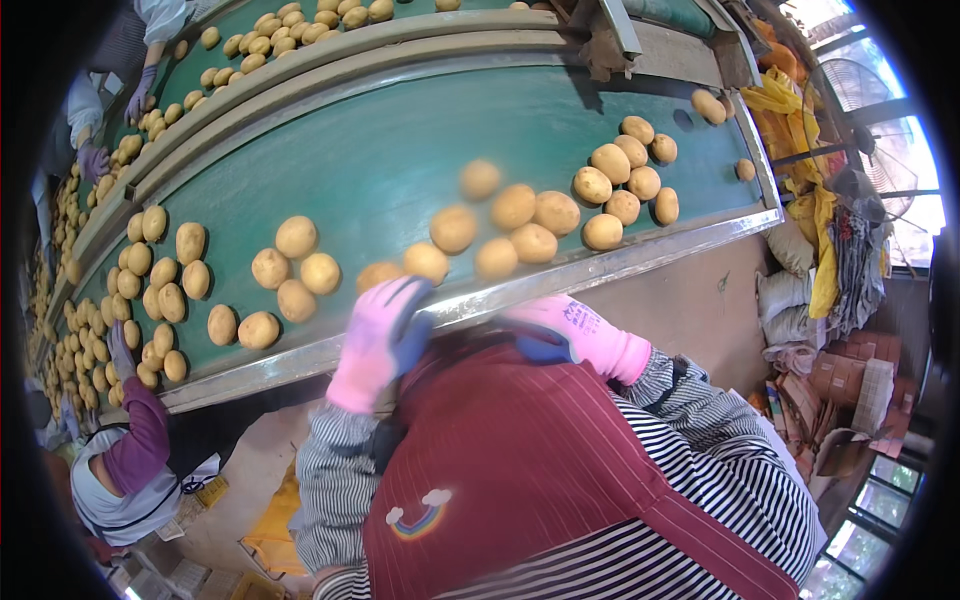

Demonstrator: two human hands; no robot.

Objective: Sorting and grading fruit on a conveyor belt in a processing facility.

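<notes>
Both my hands wear pink work gloves with blue palms. At the metal side rail of a green conveyor belt, my left hand is blurred, thumb apart and nothing visible in it. Its fingertips reach over the rail close to a potato; whether they touch it I cannot tell. Another potato lies just beyond. My right hand is on the near side of the rail by my maroon apron, its fingertips partly hidden. Loose potatoes lie on the belt past the rail, some blurred.
More potatoes lie to the left and a cluster to the right. A second belt with potatoes runs behind a divider. A co-worker reaches over the belt at left. Sacks and a fan are at right.
</notes>
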